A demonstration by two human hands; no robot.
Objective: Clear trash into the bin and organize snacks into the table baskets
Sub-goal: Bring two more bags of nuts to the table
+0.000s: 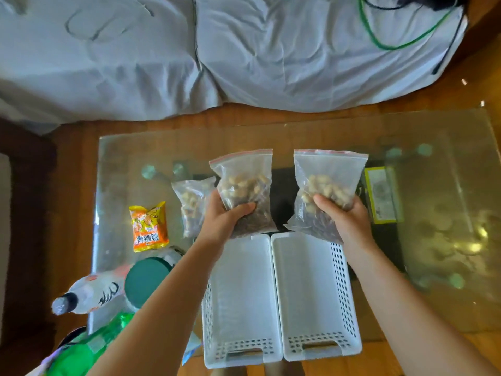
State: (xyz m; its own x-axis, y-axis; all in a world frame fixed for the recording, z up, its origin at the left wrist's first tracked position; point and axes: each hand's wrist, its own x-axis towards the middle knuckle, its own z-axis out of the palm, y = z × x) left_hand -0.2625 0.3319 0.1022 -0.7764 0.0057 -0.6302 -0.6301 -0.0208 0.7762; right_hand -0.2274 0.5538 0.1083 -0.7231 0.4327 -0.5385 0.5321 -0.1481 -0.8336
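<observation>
Both forearms extended forward, left hand (225, 217) and right hand (345, 218) raised, fingers curled, each gripping.

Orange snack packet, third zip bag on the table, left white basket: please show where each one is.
orange snack packet (148, 229), head view, middle of its printed front.
third zip bag (193, 203), head view, the nuts inside.
left white basket (242, 291), head view, bare floor.

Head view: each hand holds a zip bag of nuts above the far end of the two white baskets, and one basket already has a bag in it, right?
Not quite. The head view shows both white baskets empty. The rest holds: the left hand grips one zip bag and the right hand grips the other zip bag above their far end.
</observation>
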